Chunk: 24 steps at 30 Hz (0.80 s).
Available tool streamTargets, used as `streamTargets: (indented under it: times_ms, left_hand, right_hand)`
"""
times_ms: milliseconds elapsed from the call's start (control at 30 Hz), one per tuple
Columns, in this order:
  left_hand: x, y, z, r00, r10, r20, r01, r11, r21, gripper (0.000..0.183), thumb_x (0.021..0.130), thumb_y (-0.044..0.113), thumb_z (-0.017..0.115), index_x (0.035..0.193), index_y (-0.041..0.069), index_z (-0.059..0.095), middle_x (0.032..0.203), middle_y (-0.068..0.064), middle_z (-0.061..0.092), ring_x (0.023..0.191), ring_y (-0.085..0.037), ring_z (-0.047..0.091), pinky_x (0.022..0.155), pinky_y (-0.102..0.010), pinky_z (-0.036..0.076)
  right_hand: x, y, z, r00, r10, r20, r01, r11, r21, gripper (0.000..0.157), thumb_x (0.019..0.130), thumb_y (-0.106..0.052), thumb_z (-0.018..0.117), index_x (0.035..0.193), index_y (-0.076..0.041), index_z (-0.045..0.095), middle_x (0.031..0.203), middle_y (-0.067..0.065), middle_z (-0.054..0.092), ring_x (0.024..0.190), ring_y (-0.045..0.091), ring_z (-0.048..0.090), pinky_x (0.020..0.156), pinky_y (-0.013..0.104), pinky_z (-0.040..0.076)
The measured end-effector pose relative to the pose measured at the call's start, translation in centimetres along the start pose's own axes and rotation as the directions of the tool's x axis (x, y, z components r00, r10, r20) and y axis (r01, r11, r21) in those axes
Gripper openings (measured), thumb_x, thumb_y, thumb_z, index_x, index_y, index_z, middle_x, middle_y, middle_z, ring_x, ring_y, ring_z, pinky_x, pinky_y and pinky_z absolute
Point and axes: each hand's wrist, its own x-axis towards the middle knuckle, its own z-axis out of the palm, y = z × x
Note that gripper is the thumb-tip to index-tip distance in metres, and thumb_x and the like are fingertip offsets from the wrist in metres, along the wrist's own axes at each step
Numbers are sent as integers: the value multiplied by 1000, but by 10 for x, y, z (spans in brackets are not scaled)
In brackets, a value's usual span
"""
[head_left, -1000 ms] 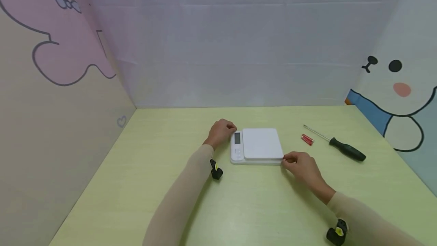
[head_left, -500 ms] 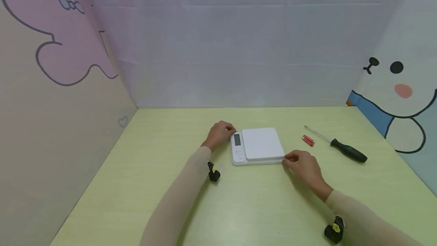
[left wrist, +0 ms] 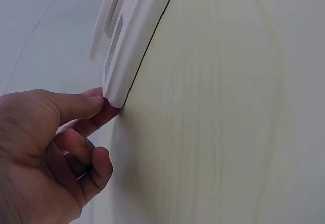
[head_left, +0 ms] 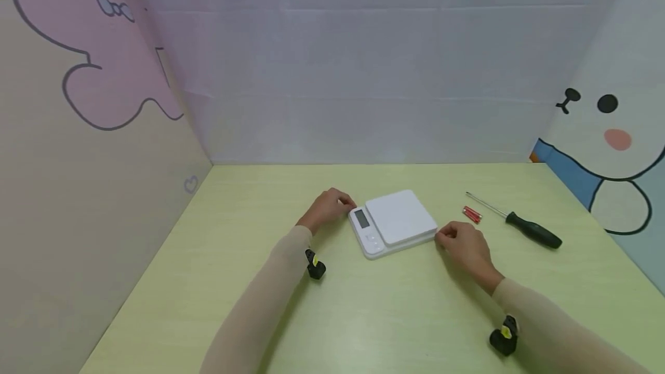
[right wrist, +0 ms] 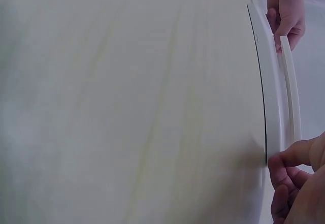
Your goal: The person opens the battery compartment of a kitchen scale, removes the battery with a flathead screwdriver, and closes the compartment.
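Note:
A white kitchen scale (head_left: 402,218) lies on the table at an angle, its small grey display and buttons toward the left. My left hand (head_left: 327,209) pinches its far left corner; in the left wrist view the thumb and index finger of that hand (left wrist: 45,142) meet at the scale's corner (left wrist: 119,89), other fingers curled below. At the near right corner my right hand (head_left: 464,247) pinches the edge between thumb and fingers. The right wrist view shows this hand (right wrist: 299,178) at one end of the scale's side (right wrist: 271,92), with the left hand (right wrist: 288,10) at the far end.
Red batteries (head_left: 471,214) lie side by side to the right of the scale. Beyond them is a screwdriver (head_left: 532,229) with a dark handle, its tip pointing to the back left. Walls with cartoon drawings enclose the pale yellow table (head_left: 249,218) at the back and sides.
The scale has turned counterclockwise on the table: its near right corner has moved away and its near left corner nearer. Both hands have kept hold of the corners and moved with it.

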Motion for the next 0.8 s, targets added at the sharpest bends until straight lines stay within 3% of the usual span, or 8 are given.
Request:
streamTargets:
  times_ms: [267, 433, 633, 800]
  left_hand:
    - [-5, -5, -4, 1000, 11, 22, -11, 1000, -5, 16, 96, 16, 61, 95, 19, 77, 105, 3, 72, 107, -17, 59, 96, -39, 46]
    - [-7, -8, -7, 998, 23, 50, -23, 1000, -10, 14, 95, 16, 64, 94, 20, 76, 102, 4, 71, 99, -15, 58, 87, -33, 47]
    - [-11, -12, -11, 993, 26, 116, -23, 999, -26, 9, 92, 17, 69, 90, 22, 76, 101, 5, 70, 90, -17, 55, 75, -29, 47]
    - [-15, -12, -14, 986, 67, 152, -67, 998, -10, 8, 89, 17, 71, 91, 22, 76, 100, 6, 70, 92, -16, 54, 77, -28, 44]
  right_hand:
    - [7, 0, 3, 1000, -17, -14, 17, 1000, 3, 20, 92, -19, 63, 97, 0, 70, 91, 14, 71, 78, 22, 60, 61, 27, 41]
    - [8, 0, 2, 998, -58, -4, 58, 998, -9, 25, 90, -19, 66, 102, 2, 70, 93, 15, 71, 79, 22, 62, 62, 27, 43]
    - [11, 1, 2, 992, -101, 81, 103, 994, -31, 49, 86, -27, 72, 121, 7, 63, 85, 7, 63, 74, 17, 52, 61, 27, 37]
    - [15, 2, 3, 979, -142, 146, 151, 987, -56, 68, 83, -33, 76, 133, 8, 54, 77, 4, 58, 69, 16, 46, 57, 27, 32]
